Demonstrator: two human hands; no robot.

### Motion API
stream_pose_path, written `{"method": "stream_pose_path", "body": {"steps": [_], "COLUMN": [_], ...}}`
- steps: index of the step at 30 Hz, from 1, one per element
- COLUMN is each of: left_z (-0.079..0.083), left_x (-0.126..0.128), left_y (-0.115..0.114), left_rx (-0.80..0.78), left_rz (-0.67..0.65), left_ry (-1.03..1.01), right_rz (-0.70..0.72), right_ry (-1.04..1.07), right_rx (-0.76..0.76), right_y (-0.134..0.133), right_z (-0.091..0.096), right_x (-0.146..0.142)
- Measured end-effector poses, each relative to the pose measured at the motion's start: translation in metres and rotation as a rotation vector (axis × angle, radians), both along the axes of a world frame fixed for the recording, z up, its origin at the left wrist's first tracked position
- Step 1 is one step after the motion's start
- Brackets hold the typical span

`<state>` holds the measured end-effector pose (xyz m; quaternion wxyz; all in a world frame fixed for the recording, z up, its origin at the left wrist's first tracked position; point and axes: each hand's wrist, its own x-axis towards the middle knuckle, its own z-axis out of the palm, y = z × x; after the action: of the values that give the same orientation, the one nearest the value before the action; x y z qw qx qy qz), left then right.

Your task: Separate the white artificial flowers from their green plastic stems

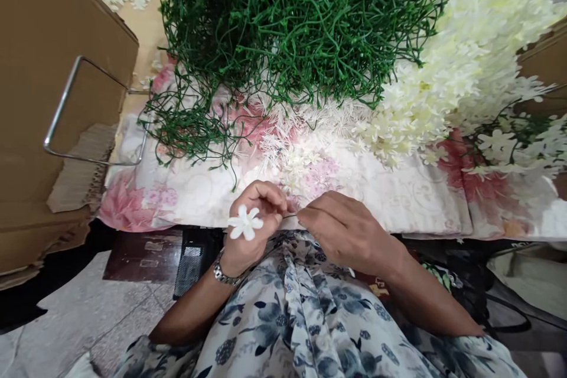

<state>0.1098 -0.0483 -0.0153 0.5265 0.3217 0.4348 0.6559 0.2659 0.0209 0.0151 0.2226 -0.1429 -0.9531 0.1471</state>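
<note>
My left hand [254, 218] is closed around a small white artificial flower [245, 223], whose petals stick out on the hand's left side. My right hand [343, 227] pinches a thin green stem [290, 216] that runs between the two hands. Both hands meet just in front of the table's near edge, above my flower-patterned clothing. A metal watch sits on my left wrist.
A floral cloth [398, 195] covers the table. A big heap of green plastic stems [287, 23] lies at the back. White flower piles [465, 65] lie to the right, loose white pieces [301, 147] in the middle. A cardboard box [48, 100] with a wire frame [66, 94] stands left.
</note>
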Motion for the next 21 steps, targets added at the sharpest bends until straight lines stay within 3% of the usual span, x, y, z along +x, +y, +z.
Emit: {"method": "stream_pose_path", "body": {"steps": [4, 8, 12, 15, 18, 21], "left_z": [-0.002, -0.002, -0.006, -0.01, -0.01, -0.007], "left_x": [-0.003, -0.006, -0.012, -0.014, -0.015, -0.014], "left_y": [-0.005, -0.005, -0.006, -0.006, -0.003, -0.001], "left_rx": [-0.075, -0.133, -0.168, -0.164, -0.149, -0.146], "left_rz": [-0.126, -0.11, -0.053, -0.031, -0.026, -0.011], "left_ry": [0.188, 0.307, 0.147, 0.026, -0.027, -0.034], "right_rz": [0.126, 0.091, -0.062, -0.139, -0.107, -0.089], "right_ry": [-0.1, -0.081, 0.077, -0.097, -0.325, -0.327], "right_rx": [0.079, -0.001, -0.1, -0.04, 0.107, 0.129], "right_y": [0.0, 0.005, 0.024, 0.034, 0.034, 0.028], "right_z": [0.009, 0.006, -0.001, -0.007, -0.013, -0.015], "right_x": [-0.007, -0.014, -0.018, -0.026, -0.035, -0.036]}}
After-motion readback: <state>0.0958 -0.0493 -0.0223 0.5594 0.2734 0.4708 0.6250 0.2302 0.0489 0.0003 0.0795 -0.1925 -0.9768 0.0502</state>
